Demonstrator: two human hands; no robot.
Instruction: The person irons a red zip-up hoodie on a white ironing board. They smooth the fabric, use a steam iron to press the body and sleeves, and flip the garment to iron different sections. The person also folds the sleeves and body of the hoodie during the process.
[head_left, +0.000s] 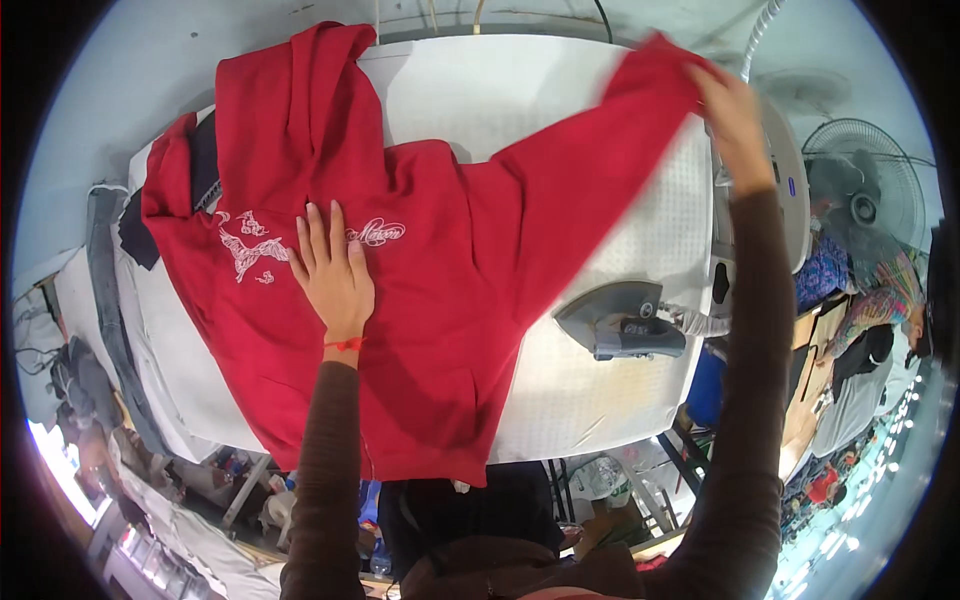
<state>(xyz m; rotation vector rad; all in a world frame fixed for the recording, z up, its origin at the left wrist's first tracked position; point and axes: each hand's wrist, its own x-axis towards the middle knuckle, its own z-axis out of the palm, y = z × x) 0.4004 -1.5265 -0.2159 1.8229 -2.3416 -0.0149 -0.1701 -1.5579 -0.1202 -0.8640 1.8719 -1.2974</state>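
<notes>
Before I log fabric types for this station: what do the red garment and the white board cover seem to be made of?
The red garment looks like soft knit cloth, matte, draping in loose folds, with a pale printed design. The white board cover looks like padded woven or mesh fabric: a fine dotted texture shows near its right edge. Neither is certain from sight alone.

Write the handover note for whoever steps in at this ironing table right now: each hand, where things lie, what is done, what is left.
Left hand: flat, palm down on the chest of the red hoodie, beside its white print.
Right hand: gripping the cuff end of one sleeve, stretched out and lifted toward the far right corner.
Hoodie: lies spread across the white padded ironing table, hem hanging over the near edge, hood at the far left.
Iron: parked on the table to the right, clear of the cloth.
Done: body laid flat.
Left: sleeve not yet laid down; iron untouched.
</notes>
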